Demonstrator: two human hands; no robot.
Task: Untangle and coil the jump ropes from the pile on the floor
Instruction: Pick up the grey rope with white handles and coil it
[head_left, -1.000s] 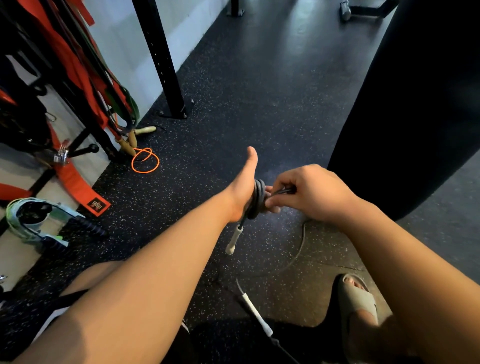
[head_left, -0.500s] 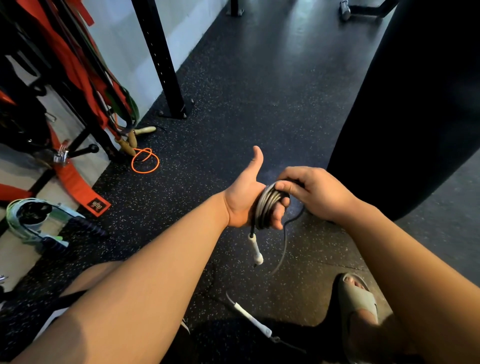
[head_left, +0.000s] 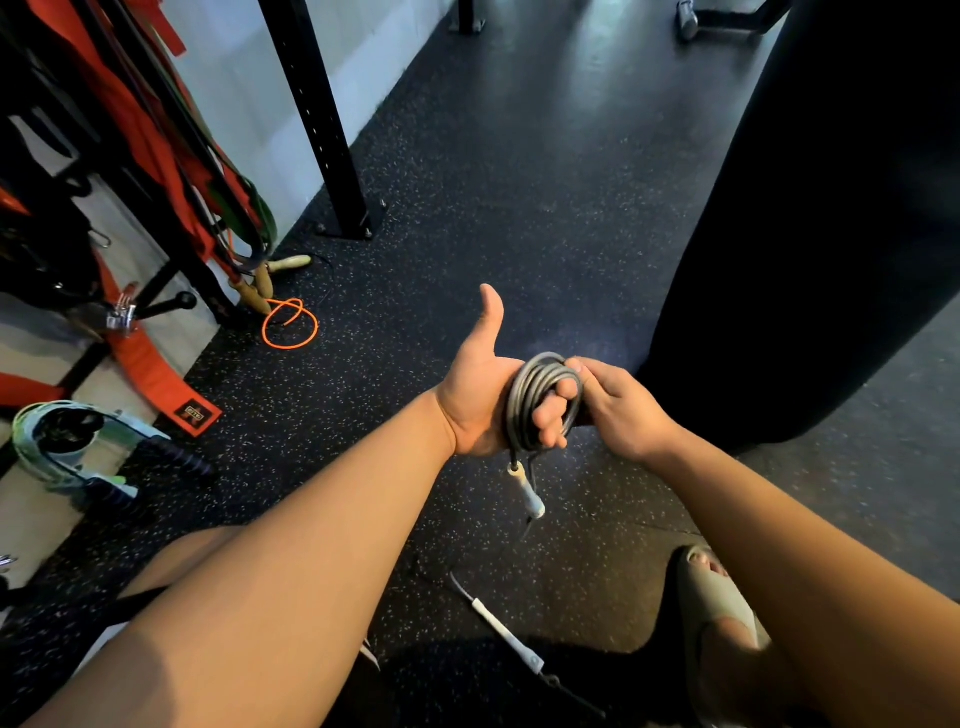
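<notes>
1. One white handle (head_left: 506, 636) of the grey jump rope (head_left: 530, 395) lay on the floor (head_left: 519, 208) below the hands, nearer the person, about where it had been a second before. The slack that had trailed under the right hand was mostly taken up.
2. The left hand (head_left: 480, 400) held its thumb up and curled its fingers through the rope's loops, gripping them. The bundle looked thicker than a second earlier, and the other handle (head_left: 529, 493) dangled just beneath.
3. The right hand (head_left: 618, 410) pinched the cord at the top of the loops, touching the left fingers, after swinging in from the side. This rope seemed nearly coiled, with only the last length to the floor handle left.
4. Beyond the hands and to their left, an orange rope (head_left: 290, 323) lay loose on the floor, apparently still to be done.
5. Farther left of the hands, a black label (head_left: 195, 414) on an orange strap (head_left: 150, 364) carried lettering too small to read.
</notes>
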